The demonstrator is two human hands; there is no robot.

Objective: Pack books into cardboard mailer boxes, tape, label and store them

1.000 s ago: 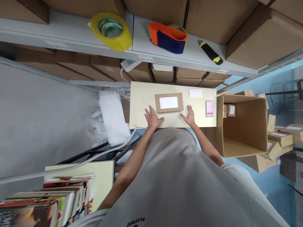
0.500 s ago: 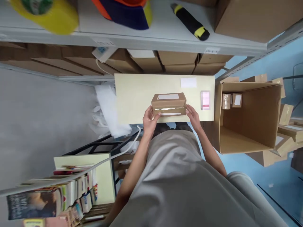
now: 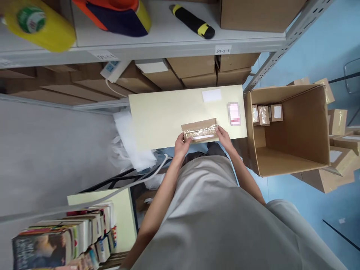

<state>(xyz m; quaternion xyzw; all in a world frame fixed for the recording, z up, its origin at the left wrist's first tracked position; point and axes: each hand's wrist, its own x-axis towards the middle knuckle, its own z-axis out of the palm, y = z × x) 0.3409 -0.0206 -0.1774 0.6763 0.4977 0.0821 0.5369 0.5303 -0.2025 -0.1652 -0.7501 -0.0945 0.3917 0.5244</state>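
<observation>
A small taped cardboard box (image 3: 201,129) is at the near edge of the pale yellow tabletop (image 3: 157,112). Clear tape shines along its side, above a white label strip. My left hand (image 3: 182,145) grips its left end, thumb on the near face. At the right end, my right hand (image 3: 224,138) has its fingers closed on the corner. Whether the box touches the table or is held just over it, I cannot tell. Beyond it lie a white paper slip (image 3: 212,95) and, to the right, a phone (image 3: 234,114) with a pink screen.
To the right stands a large open carton (image 3: 295,138) with several small taped boxes inside. Overhead, a shelf (image 3: 157,45) bears a box cutter (image 3: 193,21), a tape dispenser (image 3: 118,15) and a yellow bottle (image 3: 39,24). Books (image 3: 70,236) are stacked at lower left.
The box has been tipped, so its taped side now faces up more and its labelled top is hidden. Both hands keep hold of its ends. My view has shifted to the right.
</observation>
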